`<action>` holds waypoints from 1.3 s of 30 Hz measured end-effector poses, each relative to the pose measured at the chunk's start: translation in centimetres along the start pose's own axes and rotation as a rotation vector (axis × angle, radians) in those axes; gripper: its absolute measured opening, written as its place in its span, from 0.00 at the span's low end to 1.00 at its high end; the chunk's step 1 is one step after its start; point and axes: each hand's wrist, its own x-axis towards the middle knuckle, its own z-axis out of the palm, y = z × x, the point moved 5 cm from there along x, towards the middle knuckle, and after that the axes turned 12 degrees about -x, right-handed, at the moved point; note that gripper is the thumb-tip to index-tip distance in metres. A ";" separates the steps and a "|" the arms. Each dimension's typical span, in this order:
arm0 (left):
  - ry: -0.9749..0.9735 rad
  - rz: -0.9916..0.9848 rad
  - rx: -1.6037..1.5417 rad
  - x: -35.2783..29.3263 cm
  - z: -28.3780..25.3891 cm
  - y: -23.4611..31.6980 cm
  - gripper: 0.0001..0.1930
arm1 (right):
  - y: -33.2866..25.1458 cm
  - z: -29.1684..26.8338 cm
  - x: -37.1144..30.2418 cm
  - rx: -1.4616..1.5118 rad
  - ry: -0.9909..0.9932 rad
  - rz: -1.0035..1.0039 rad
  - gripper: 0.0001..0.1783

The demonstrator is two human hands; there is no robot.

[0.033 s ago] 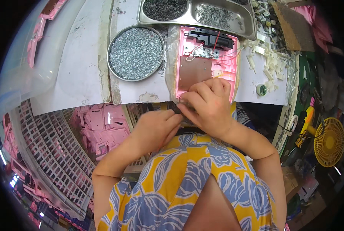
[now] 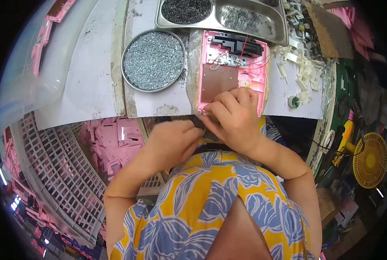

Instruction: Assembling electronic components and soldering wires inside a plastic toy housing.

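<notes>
White surface (image 2: 94, 86) comes first, because it is the biggest thing and it holds all the work close to the person. On it, at the far side, sits a long metal tray (image 2: 284, 37) with small parts sorted into its boxes, so they do not mix. Next to it is a round metal pan (image 2: 153, 60) full of shiny little screws, near enough to grab from. Right of the pan lies the pink plastic case (image 2: 219, 82), open side up, at the near edge of the surface just in front of the person. That way its black part and thin red wires can be seen and reached.

The right hand (image 2: 233, 116) rests on the case's near edge, its fingers curled and pinching something tiny against the case. The left hand (image 2: 176, 141) is just below the edge, fingers pressed together on something too small to make out.
</notes>
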 end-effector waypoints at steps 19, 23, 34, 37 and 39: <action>-0.084 0.214 -0.139 5.3 -3.0 -2.5 0.09 | 34.1 -8.3 28.4 -0.033 -0.131 -0.061 0.10; -0.096 0.220 -0.192 6.0 -3.0 -2.3 0.09 | 36.0 -10.9 30.5 -0.604 0.191 0.127 0.08; -0.086 0.129 -0.255 5.5 -3.1 -2.7 0.10 | 41.3 -8.0 41.9 -0.782 0.529 0.060 0.09; -0.119 0.135 -0.270 5.7 -2.8 -2.9 0.09 | 47.6 -10.3 42.3 -0.503 0.417 -0.078 0.11; -0.095 0.127 -0.241 5.6 -3.0 -2.7 0.09 | 48.9 -11.5 41.9 -0.242 0.518 0.026 0.14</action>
